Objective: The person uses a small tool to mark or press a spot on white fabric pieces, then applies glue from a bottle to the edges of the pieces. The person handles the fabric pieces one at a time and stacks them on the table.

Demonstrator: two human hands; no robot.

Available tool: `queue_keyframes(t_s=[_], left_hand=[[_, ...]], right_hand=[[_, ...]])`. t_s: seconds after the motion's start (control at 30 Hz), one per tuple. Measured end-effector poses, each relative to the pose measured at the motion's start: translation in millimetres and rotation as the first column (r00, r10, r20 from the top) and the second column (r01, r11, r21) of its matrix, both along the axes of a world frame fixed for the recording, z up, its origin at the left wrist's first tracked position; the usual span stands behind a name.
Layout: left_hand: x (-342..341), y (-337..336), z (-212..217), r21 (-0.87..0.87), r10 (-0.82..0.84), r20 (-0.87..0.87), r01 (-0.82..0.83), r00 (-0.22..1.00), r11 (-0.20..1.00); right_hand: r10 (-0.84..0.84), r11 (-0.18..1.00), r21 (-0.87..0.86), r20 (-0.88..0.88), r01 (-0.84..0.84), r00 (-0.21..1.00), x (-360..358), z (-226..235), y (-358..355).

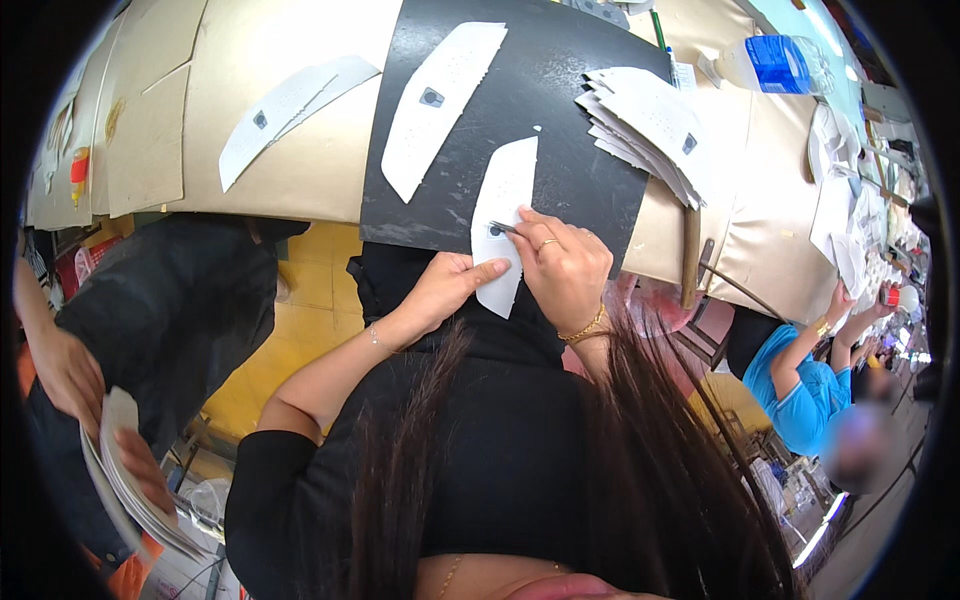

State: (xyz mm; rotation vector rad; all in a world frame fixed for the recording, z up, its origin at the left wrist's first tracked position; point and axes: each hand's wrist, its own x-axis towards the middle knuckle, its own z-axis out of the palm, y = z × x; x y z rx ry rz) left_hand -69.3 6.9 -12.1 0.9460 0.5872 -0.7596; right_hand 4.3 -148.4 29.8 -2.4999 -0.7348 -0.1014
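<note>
My left hand (447, 287) pinches the lower left edge of a white curved flat piece (508, 185), thumb on top. This piece lies partly on a black board (415, 226) and hangs over its near edge. My right hand (568, 268) is closed on a slim metal tool (505, 227), perhaps tweezers. Its tip is at a small dark patch (495, 232) on the white piece. Farther up the board lies a second white curved piece (450, 95) with a similar patch. A fanned stack of white pieces (650, 115) rests on the board's right side.
More white pieces (290, 105) lie on the tan table covering at left. A bottle with a blue label (778, 65) lies at the far right. A wooden handle (691, 255) juts over the table edge. Other people's hands (75, 375) are at left, holding white sheets (135, 480).
</note>
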Motion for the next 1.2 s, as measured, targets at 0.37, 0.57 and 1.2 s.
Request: queue_keyframes(t_s=[0.37, 0.57, 1.2], left_hand=[[-4.9, -7.9, -0.2, 0.024, 0.088, 0.005, -0.088, 0.996, 0.996], [-5.6, -9.2, -2.2, 0.045, 0.088, 0.029, -0.089, 0.996, 0.995], [98.8, 96.0, 129.0, 0.706, -0.396, 0.53, -0.131, 0.75, 0.696]], right_hand=[[0.158, 0.984, -0.075, -0.024, -0.159, 0.987, 5.8, 2.8, -18.0], [0.084, 0.991, -0.108, 0.018, -0.082, 0.996, 1.4, 5.2, -10.7], [-0.084, 0.913, 0.353, -0.332, 0.206, 0.94, 19.4, 40.1, -17.2]])
